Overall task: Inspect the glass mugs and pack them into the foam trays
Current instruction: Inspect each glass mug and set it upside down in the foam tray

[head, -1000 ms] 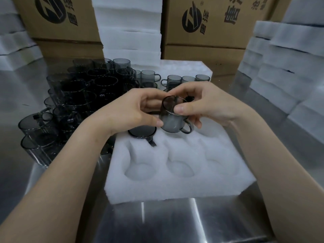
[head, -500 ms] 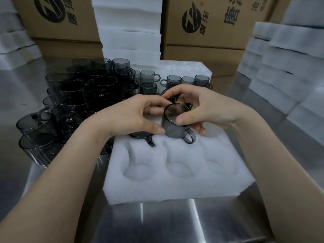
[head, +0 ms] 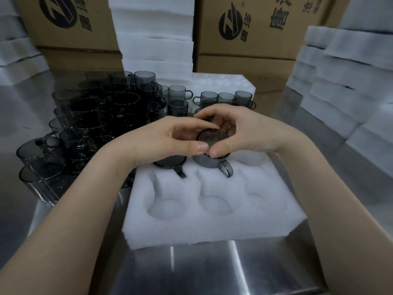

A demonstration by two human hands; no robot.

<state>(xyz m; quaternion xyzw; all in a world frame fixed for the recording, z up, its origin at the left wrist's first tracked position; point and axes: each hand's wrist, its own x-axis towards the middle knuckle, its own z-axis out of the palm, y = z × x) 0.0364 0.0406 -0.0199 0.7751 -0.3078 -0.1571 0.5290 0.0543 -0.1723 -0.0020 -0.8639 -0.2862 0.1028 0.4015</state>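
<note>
A white foam tray [head: 214, 222] with round pockets lies on the steel table in front of me. Both hands grip one smoky grey glass mug [head: 212, 158] by its rim, upright, at the middle pocket of the tray's far row, its handle pointing toward me. My left hand [head: 168, 141] pinches the rim's left side and my right hand [head: 240, 133] its right side. Another grey mug [head: 170, 162] sits in the far-left pocket, partly hidden under my left hand. The three near pockets hold nothing.
A dense cluster of dark glass mugs [head: 89, 124] stands on the table at the left. More mugs [head: 225, 99] stand in a second foam tray behind my hands. Stacked foam trays [head: 155, 39] and cardboard boxes [head: 255, 28] line the back; more foam stacks [head: 348, 71] are at the right.
The mug, held tilted above the tray, has turned upright and come down into the middle far pocket. Both hands followed it downward, still gripping its rim.
</note>
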